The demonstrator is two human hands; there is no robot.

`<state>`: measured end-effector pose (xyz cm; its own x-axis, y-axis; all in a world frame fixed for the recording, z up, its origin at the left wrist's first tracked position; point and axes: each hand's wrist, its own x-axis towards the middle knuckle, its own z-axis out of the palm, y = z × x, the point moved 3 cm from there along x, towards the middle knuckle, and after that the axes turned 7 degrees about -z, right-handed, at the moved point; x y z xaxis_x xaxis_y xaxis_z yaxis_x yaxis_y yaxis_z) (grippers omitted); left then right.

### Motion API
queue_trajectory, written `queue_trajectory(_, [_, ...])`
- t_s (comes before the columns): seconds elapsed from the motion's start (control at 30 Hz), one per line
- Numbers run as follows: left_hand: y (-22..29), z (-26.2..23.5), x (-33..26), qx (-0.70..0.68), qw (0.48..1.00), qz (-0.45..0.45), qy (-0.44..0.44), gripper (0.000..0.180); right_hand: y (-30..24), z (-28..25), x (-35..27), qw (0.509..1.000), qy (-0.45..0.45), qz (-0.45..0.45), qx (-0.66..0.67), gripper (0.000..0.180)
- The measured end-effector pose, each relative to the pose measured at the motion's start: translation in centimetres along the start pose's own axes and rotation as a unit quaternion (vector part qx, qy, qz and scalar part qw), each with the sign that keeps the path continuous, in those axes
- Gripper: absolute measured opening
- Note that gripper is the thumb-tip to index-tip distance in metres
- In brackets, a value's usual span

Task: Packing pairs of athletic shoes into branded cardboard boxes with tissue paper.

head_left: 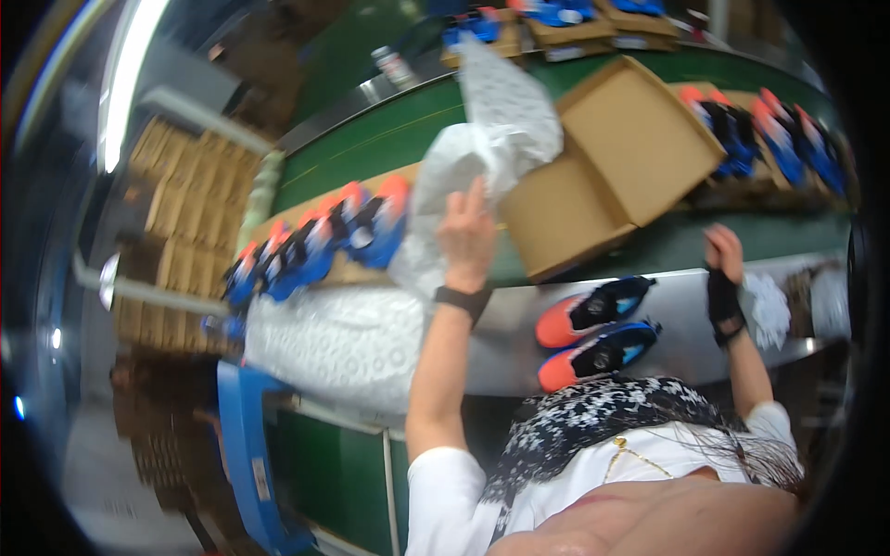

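Note:
My left hand (466, 236), with a dark band at its wrist, is raised over the work surface and pinches a sheet of white patterned tissue paper (454, 153). The sheet hangs crumpled and slightly blurred, partly against the open brown cardboard box (575, 208). To the right of the box is my right hand (725, 255), in a black wrist wrap, its fingers loosely apart and no object visible in it. A pair of coral, black and blue shoes (593, 334) lies side by side on the metal ledge (501, 343) before me, touched by neither hand.
More tissue sheets (334, 338) lie on the ledge at left. Boxes of similar shoes (324, 232) stand left and right on the green conveyor (371, 148), with others beyond. A blue plastic frame (243, 445) stands at lower left, and crumpled white paper (768, 310) lies at right.

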<state>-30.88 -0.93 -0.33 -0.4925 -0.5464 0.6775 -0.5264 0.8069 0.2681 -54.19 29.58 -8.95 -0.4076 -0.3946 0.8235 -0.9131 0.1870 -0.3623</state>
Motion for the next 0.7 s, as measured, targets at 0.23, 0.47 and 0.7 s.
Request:
queue_trajectory(0.23, [2.7, 3.5, -1.3, 0.044, 0.994, 0.1, -0.026, 0.041, -7.5, 10.4, 13.1, 0.94, -0.228, 0.089, 0.236, 0.083])
queue_trajectory(0.47, [7.6, 7.1, -5.4, -0.031, 0.987, 0.103, -0.122, 0.044, -6.2, 20.5, 17.6, 0.954, -0.277, -0.009, 0.114, 0.096])
queue_trajectory(0.7, [6.5, 5.1, -5.7, -0.015, 0.976, -0.072, -0.206, 0.061, 0.0, 26.6, 14.3, 0.956, -0.279, 0.025, 0.086, 0.044])
